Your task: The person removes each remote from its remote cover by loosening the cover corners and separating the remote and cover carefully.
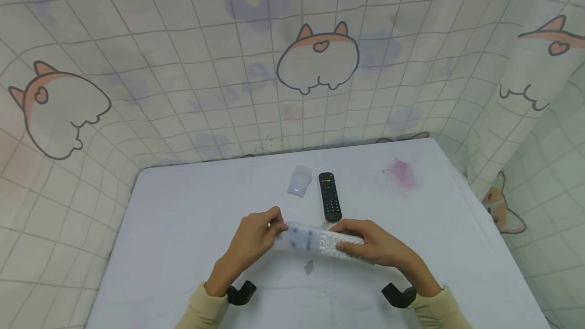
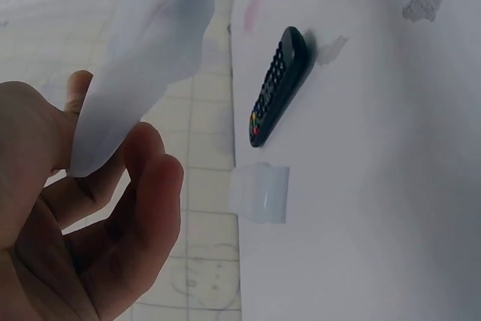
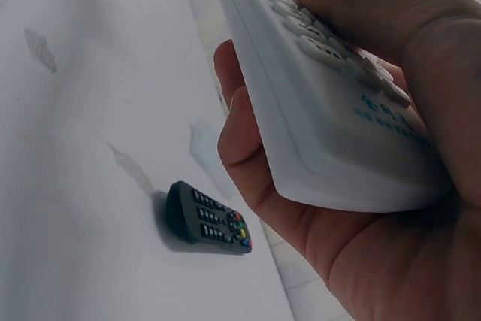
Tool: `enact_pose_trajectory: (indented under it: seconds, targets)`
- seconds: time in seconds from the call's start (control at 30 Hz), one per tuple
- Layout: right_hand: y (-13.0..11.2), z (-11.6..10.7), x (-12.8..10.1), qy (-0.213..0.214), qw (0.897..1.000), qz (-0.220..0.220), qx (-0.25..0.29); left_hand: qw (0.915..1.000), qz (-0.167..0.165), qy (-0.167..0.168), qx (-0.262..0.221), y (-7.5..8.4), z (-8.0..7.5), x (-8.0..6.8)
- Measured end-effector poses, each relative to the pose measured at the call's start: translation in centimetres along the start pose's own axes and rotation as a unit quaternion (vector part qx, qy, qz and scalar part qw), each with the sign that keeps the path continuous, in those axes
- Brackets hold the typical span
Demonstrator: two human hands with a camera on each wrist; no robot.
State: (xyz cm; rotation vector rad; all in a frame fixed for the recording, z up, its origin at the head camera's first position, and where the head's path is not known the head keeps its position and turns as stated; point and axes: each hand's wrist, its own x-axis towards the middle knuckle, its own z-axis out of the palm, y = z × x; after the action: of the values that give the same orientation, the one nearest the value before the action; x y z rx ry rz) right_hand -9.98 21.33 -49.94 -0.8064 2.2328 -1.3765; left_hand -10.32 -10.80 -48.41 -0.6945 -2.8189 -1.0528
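My right hand (image 1: 377,242) grips a white remote control (image 1: 328,244) around its right end, thumb over the buttons and fingers underneath. In the right wrist view the remote's buttons and blue lettering face up beside the thumb. A translucent plastic sleeve (image 1: 296,237) with bluish spots extends from the remote's left end. My left hand (image 1: 253,235) pinches the sleeve's far end between thumb and fingers. Up close in the left wrist view, the sleeve (image 2: 139,73) looks thin and milky. Just beyond the hands, a black remote control (image 1: 330,197) lies on the table.
A small folded translucent plastic piece (image 1: 300,182) lies left of the black remote. The white-covered table (image 1: 183,217) bears a pink stain (image 1: 402,173) at the back right and a grey patch (image 1: 309,267) near the hands. A gridded curtain (image 1: 192,90) hangs behind it.
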Motion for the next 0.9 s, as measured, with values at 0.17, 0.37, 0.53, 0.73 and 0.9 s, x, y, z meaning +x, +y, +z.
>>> enact_pose_trajectory:
  seconds: [0.17, 0.37, 0.53, 0.73, 0.9]
  targets:
    - [0.0, -0.3, -0.3, -0.012, 1.0, -0.001, 0.013, 0.9999, 0.004, -0.008, -0.013, -0.2, -0.2, -0.2]
    - [0.3, -0.4, -0.5, -0.014, 1.0, 0.006, 0.024, 0.9996, -0.005, -0.012, -0.025, -0.4, -0.5, -0.4]
    - [0.6, -0.4, -0.8, -0.005, 1.0, 0.017, 0.025, 0.9995, -0.008, -0.006, -0.031, -0.6, -0.4, -0.5]
    - [0.6, -0.1, -1.1, 0.015, 0.999, 0.031, 0.04, 0.998, -0.023, 0.022, -0.054, -0.7, 0.2, -0.3]
    - [0.9, 0.5, -1.4, 0.044, 0.997, 0.046, 0.049, 0.9851, -0.111, 0.039, -0.126, -0.7, 1.1, -0.5]
